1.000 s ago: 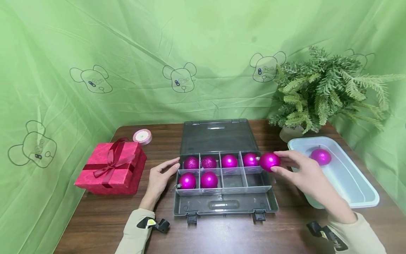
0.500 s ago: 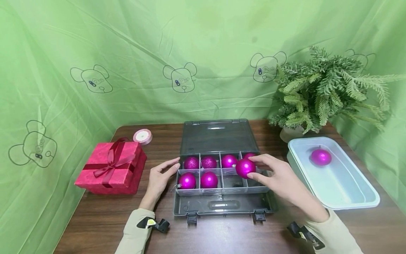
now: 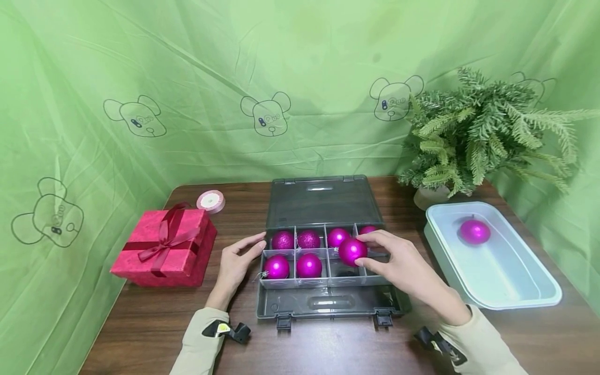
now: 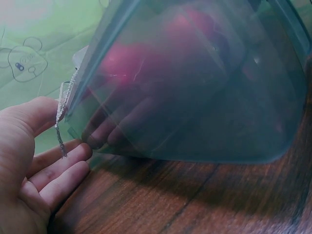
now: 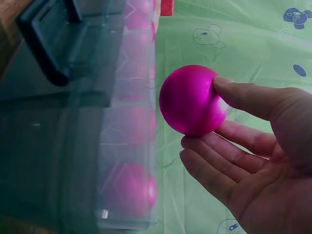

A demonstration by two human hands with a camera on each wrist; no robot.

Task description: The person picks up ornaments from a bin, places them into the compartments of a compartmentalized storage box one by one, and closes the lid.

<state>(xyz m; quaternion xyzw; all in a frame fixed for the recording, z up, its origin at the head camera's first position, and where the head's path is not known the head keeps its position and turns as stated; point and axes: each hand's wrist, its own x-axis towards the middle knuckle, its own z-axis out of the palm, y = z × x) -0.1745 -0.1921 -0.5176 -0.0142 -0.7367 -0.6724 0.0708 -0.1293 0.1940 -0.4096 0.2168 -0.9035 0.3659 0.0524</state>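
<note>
My right hand (image 3: 398, 260) pinches a shiny magenta Christmas bauble (image 3: 352, 252) between thumb and fingers. This bauble (image 5: 190, 100) is above the divider tray's front row, over the third compartment from the left. A translucent dark grey organizer box (image 3: 333, 302) lies with its lid (image 3: 323, 202) folded back. Two baubles, one of them (image 3: 309, 265), sit in the front row's left compartments; several more, some glittery (image 3: 283, 240), fill the back row. The rightmost one is partly hidden by my right hand. My left hand (image 3: 235, 266) touches the box's left side with fairly straight fingers; a silver cord (image 4: 60, 117) hangs beside them.
A pale plastic tub (image 3: 511, 281) at the right holds one magenta bauble (image 3: 474, 232). Behind it stands a small artificial fir tree (image 3: 473, 130). On the left are a red gift box (image 3: 159, 250) with a bow and a pink ribbon roll (image 3: 211, 201).
My right hand has carried the bauble leftward, from beside the box's right edge to above the third front compartment. My left hand has stayed at the box's left side.
</note>
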